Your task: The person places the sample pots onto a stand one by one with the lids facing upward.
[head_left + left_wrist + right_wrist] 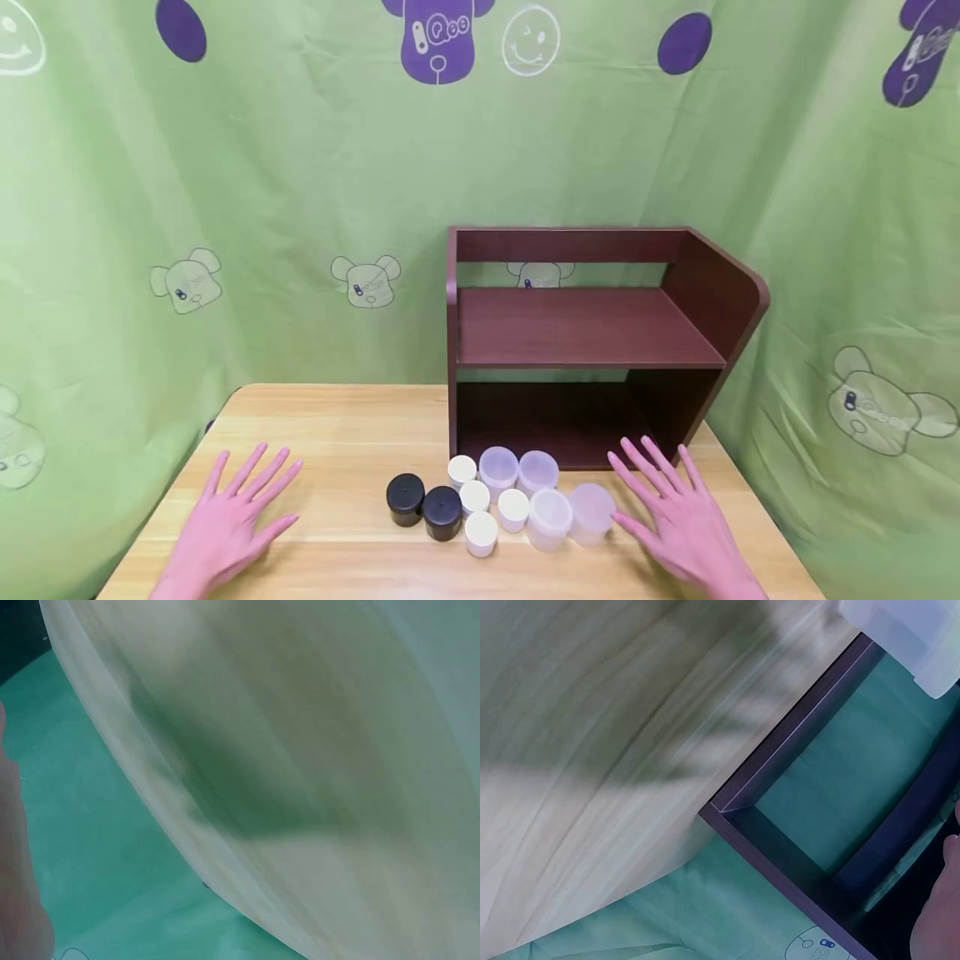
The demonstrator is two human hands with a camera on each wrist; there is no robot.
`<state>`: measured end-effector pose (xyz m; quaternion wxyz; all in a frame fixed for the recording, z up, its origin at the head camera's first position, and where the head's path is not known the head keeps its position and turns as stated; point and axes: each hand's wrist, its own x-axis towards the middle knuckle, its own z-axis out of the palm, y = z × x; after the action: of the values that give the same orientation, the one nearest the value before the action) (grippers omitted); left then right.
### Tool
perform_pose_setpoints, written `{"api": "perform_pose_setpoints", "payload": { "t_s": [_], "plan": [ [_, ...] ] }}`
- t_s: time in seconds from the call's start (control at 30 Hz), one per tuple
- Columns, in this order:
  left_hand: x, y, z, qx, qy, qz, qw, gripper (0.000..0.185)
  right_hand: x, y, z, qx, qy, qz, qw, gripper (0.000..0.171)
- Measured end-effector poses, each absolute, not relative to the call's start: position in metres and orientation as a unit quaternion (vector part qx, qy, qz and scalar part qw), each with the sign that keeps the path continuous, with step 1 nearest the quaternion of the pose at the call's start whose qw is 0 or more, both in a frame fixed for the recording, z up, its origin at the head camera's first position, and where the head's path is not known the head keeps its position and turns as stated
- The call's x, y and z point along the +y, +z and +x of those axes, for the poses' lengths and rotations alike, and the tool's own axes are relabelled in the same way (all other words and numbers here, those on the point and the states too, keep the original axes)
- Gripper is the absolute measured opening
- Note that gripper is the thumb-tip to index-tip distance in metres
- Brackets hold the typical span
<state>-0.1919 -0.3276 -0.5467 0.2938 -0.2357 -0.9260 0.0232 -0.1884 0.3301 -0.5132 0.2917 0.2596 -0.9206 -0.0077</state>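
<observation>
Two hands lay flat on the wooden worktop [345, 433], fingers spread apart and holding nothing. Left hand [228, 521] rested well apart from the jars. Right of it stood two black jars [423, 504], then four small white jars [480, 508], then four frosted clear jars [543, 496]. Right hand [678, 512] lay just beside the rightmost frosted jar [592, 510], before the dark wooden shelf [585, 333].

two black jars [423, 505], white jars [480, 508], frosted clear jars [551, 500]; dark brown shelf [585, 333]; green bear-print cloth [225, 208]
</observation>
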Motion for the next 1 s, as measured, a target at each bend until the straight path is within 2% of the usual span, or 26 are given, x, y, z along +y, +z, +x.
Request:
{"api": "perform_pose_setpoints", "payload": {
  "t_s": [0.27, 0.43, 0.67, 0.83, 1.0],
  "plan": [
    [-0.319, -0.544, -0.197, -0.922, 0.023, -0.243, 0.300, 0.071, 0.331, -0.517, -0.182, -0.926, 0.011, 0.246, 0.286, 0.076],
    [-0.301, -0.527, -0.209, -0.926, 0.011, -0.214, 0.311, 0.068, 0.327, -0.515, -0.178, -0.930, 0.048, 0.236, 0.279, 0.076],
    [-0.247, -0.477, -0.239, -0.927, -0.081, -0.179, 0.321, 0.075, 0.314, -0.507, -0.173, -0.937, 0.148, 0.210, 0.237, 0.074],
    [-0.213, -0.431, -0.261, -0.911, -0.162, -0.200, 0.323, 0.077, 0.308, -0.502, -0.169, -0.929, 0.267, 0.175, 0.186, 0.068],
    [-0.184, -0.386, -0.280, -0.892, -0.237, -0.231, 0.307, 0.074, 0.312, -0.505, -0.169, -0.914, 0.335, 0.165, 0.158, 0.066]
  ]
}}
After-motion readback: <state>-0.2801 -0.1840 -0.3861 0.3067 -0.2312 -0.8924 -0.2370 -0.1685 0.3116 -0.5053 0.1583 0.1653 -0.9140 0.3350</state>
